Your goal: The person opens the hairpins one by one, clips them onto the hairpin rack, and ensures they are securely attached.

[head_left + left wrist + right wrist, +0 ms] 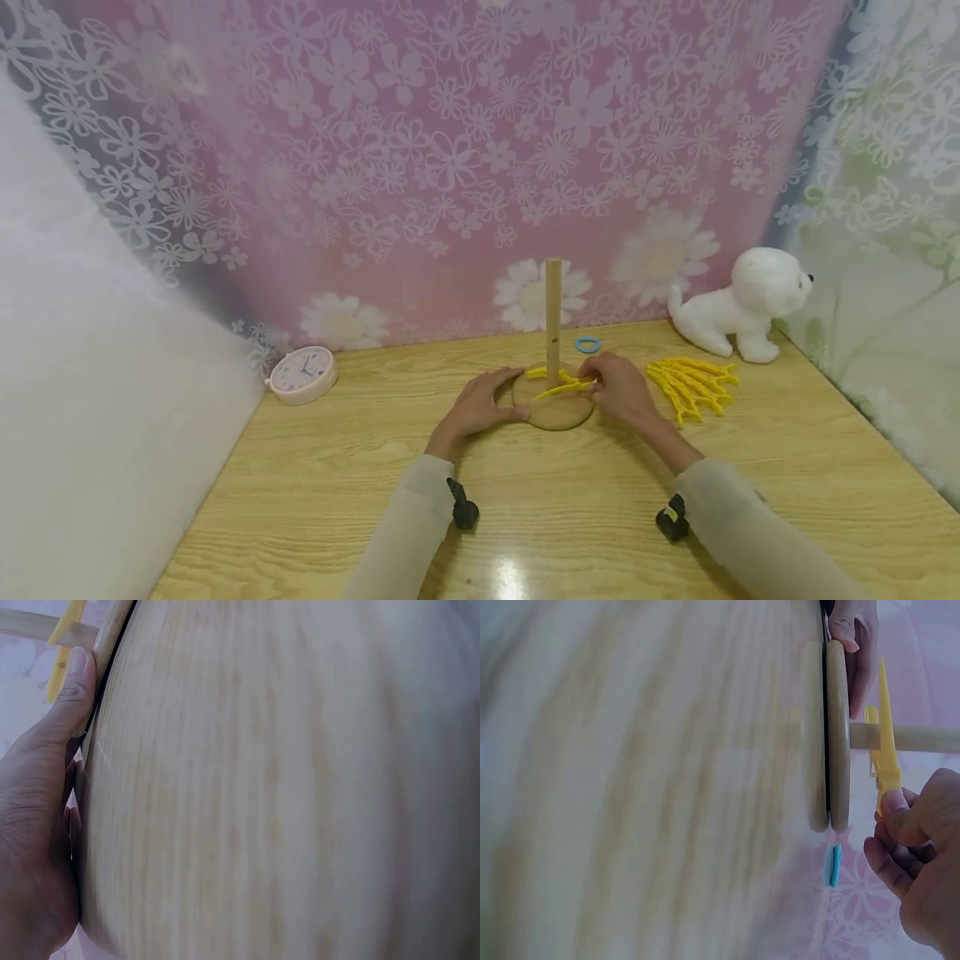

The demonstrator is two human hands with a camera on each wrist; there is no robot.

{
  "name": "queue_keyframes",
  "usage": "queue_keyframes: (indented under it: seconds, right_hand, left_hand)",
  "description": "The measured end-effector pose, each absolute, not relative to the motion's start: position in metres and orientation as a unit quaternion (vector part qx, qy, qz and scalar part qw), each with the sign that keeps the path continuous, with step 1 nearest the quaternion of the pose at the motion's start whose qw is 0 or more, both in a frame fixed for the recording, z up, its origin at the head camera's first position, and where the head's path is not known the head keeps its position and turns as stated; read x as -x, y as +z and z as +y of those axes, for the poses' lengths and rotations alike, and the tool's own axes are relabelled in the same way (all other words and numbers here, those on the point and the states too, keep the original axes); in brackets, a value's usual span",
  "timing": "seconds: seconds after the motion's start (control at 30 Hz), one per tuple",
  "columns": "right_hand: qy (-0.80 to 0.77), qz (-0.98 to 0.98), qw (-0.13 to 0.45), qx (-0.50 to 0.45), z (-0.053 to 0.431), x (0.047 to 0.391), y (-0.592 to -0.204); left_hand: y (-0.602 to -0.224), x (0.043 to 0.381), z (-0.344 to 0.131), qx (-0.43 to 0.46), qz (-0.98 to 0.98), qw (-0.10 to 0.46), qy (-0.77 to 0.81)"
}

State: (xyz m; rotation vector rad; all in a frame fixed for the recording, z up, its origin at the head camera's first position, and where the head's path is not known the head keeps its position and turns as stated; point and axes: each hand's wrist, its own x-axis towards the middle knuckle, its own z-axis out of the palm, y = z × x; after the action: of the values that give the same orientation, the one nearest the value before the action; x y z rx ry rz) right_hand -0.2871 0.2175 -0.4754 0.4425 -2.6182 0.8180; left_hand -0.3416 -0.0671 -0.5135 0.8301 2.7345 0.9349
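A round wooden base (558, 414) lies on the table with a wooden post (553, 321) rising upright from it. My left hand (478, 406) holds the base's left rim, the thumb at the front and the fingers toward the back. My right hand (617, 387) pinches a yellow forked plastic piece (887, 761) by its stem. The fork's two prongs reach to either side of the post, low above the base. To the right of my right hand lies a pile of similar yellow forked pieces (692, 385).
A blue ring (588, 344) lies behind the base. At the back right sits a white plush dog (738, 304); a pink clock (302, 375) is at the back left. The wooden table (360, 500) meets a flowered pink backdrop (450, 167) behind.
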Motion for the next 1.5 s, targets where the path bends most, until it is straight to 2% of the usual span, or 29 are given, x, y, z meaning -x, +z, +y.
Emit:
queue_keyframes:
  seconds: [0.77, 1.2, 1.5]
  right_hand:
    - [0.32, -0.92, 0.147, -0.169, 0.217, 0.287, -0.476]
    - [0.463, -0.876, 0.059, -0.121, 0.228, 0.278, -0.476]
    - [0.508, -0.856, -0.005, -0.097, 0.254, 0.253, -0.462]
  left_hand:
    - [-0.515, 0.343, -0.068, -0.281, 0.908, 0.059, 0.305]
    - [-0.514, 0.341, -0.067, -0.283, 0.911, 0.052, 0.297]
    - [-0.514, 0.341, -0.067, -0.283, 0.911, 0.054, 0.295]
